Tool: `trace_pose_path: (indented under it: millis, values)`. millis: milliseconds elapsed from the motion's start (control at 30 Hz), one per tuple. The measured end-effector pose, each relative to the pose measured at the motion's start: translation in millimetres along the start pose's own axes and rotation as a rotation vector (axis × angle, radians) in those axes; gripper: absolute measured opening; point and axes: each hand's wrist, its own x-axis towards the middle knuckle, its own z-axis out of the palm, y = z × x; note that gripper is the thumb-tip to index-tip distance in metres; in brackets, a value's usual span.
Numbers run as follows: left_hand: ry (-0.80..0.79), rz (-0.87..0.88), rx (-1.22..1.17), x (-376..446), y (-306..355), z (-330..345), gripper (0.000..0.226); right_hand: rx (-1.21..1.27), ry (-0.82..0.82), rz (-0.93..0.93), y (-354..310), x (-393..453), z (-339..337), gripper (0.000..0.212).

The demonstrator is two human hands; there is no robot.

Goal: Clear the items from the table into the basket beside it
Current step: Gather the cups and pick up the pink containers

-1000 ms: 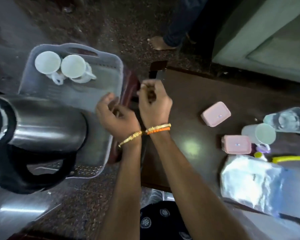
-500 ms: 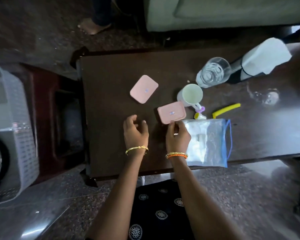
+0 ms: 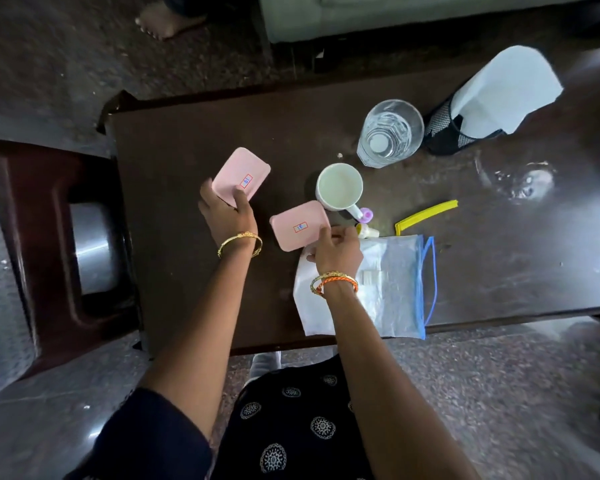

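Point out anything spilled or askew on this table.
A wet patch glistens on the table at the far right, past the glass; it looks like spilled water. The white paper leans crookedly out of the black mesh holder.

Glossy dark wooden table (image 3: 187,140), matt pink plastic boxes (image 3: 241,176), clear glass tumbler (image 3: 390,133).

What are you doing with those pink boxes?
A person is tidying a dark table. The left hand is gripping one pink box, and the right hand is touching the edge of the other pink box. A white mug, a glass of water, a plastic bag and a yellow strip are on the table too.
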Motion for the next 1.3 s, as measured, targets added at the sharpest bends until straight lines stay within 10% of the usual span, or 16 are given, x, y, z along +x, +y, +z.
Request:
trace_pose_path:
  millis: [300,500,667,1033,1300]
  values:
    - [0.024,-0.043,-0.003,-25.0,17.3,9.3,0.055,-0.150,0.114,-0.224,-18.9,0.0,-19.1,0.014]
    - [0.004,0.493,-0.012,-55.4,45.9,5.1,0.031,-0.133,0.240,-0.390,-43.5,17.5,-41.5,0.018]
    - [-0.429,0.289,0.059,-57.3,59.1,29.2,0.032,-0.444,0.027,-0.270,-43.9,32.5,-35.4,0.039]
    - [-0.369,0.272,-0.324,-31.0,67.2,-31.2,0.019,-0.446,0.120,-0.502,-85.3,-9.1,-19.4,0.029]
    - [-0.165,-0.008,-0.532,15.0,-17.6,-154.6,0.015,-0.498,-0.185,-0.748,-101.1,-116.0,79.3,0.029]
